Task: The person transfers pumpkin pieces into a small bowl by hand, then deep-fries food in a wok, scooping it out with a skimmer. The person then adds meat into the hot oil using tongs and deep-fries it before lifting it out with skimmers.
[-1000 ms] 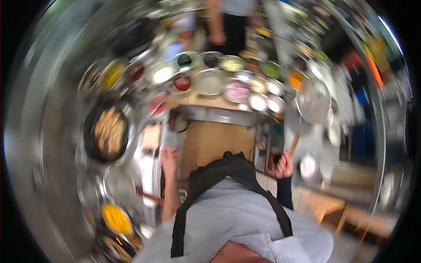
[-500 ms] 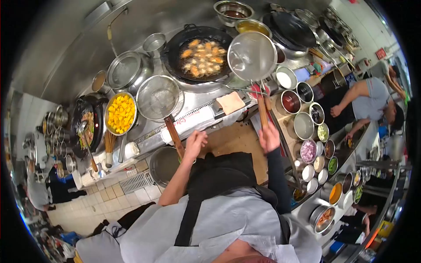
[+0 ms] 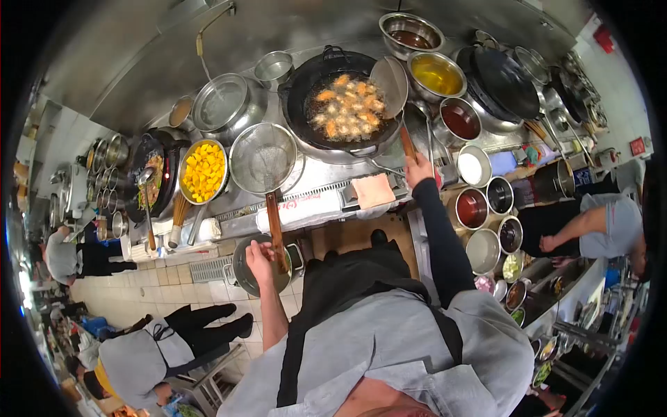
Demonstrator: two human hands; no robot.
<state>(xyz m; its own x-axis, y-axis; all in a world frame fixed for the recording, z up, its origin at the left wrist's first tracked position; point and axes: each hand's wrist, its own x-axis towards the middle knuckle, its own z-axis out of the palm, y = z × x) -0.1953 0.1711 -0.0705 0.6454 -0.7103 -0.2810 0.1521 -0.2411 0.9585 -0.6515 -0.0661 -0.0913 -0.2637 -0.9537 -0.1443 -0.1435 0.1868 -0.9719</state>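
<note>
My right hand (image 3: 419, 169), below a dark sleeve, is closed around the wooden handle of a skimmer (image 3: 390, 85). The skimmer's round head is tilted at the right rim of a black wok (image 3: 297, 115). Golden battered pieces (image 3: 345, 108) fry in bubbling oil inside that wok. My left hand (image 3: 260, 261) hangs in front of the counter with loosely bent fingers, apparently holding nothing. Just right of it is the wooden handle of a mesh strainer (image 3: 262, 158), which rests on the counter left of the wok. Beneath the left hand stands a large pot (image 3: 243, 274).
Yellow cubes fill a metal pan (image 3: 183, 182) at the left. A pink cloth (image 3: 373, 190) lies on the counter edge. Behind the skimmer sits a bowl of yellow oil (image 3: 436, 74). Sauce containers (image 3: 472, 208) line the right side. Co-workers (image 3: 142, 354) stand behind left and at right.
My right hand has moved forward, carrying the skimmer down to the wok's right rim. My left hand has shifted left and slightly back. The view has turned, showing a co-worker at lower left.
</note>
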